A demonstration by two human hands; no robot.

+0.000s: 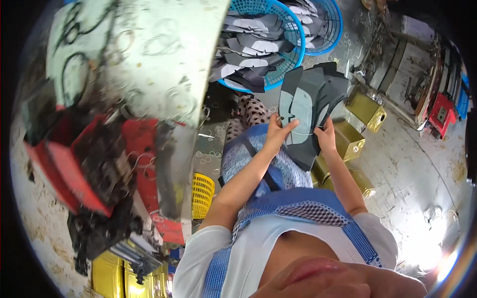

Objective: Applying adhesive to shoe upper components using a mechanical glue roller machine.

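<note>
Head view shows a stack of flat grey pieces (302,107) held up in front of the lap, between the person's two hands and clear of the tabletop (161,69) at the left. Its long axis runs away from the body, leaning slightly to the right at the far end; the wider, fanned end points outward, while the narrower dark end points back toward the apron (293,198). A pale grey panel faces up on the left part of the stack, and darker layers spread out on the right. The left hand (277,134) pinches the left edge, its thumb lying across the pale face and pointing inward. The right hand (325,136) is closed about the right edge, level with the left, though its fingers are partly hidden behind the layers, so how firm that grip is I cannot tell. A thin white band (301,133) crosses the stack between the hands; it appears to be a loop, but its far side is out of sight. Beyond the stack are a blue basket (288,73) heaped with similar grey pieces (253,47) and a second blue basket (341,25) just beside it. Gold tins (366,108) stand near the right hand on the grey floor (412,164).
</note>
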